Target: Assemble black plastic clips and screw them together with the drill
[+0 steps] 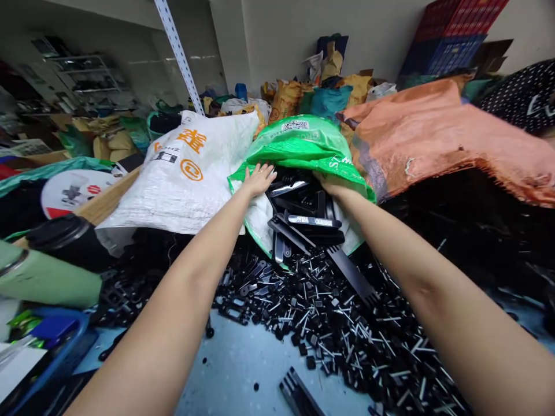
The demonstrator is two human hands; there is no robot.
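A green woven sack (pixel 299 144) lies with its mouth towards me, and long black plastic parts (pixel 314 221) stick out of it. At the left of that mouth, my left hand (pixel 259 179) is open, its fingers stretched out against the sack's edge and the nearest black parts. My right hand (pixel 332 185) reaches under the right side of the green flap; its fingers are mostly hidden. Just below the opening, a fork-ended black piece (pixel 353 277) rests on a heap of small black parts with metal pins (pixel 347 323).
To the left is a full white sack (pixel 195 167), with a green tumbler (pixel 47 274) and blue basket (pixel 82 341) nearer me. An orange sack (pixel 455 138) lies right. Another fork-ended piece (pixel 299 393) is on the blue tabletop (pixel 234 370). A person's dotted sleeve (pixel 520 95) shows far right.
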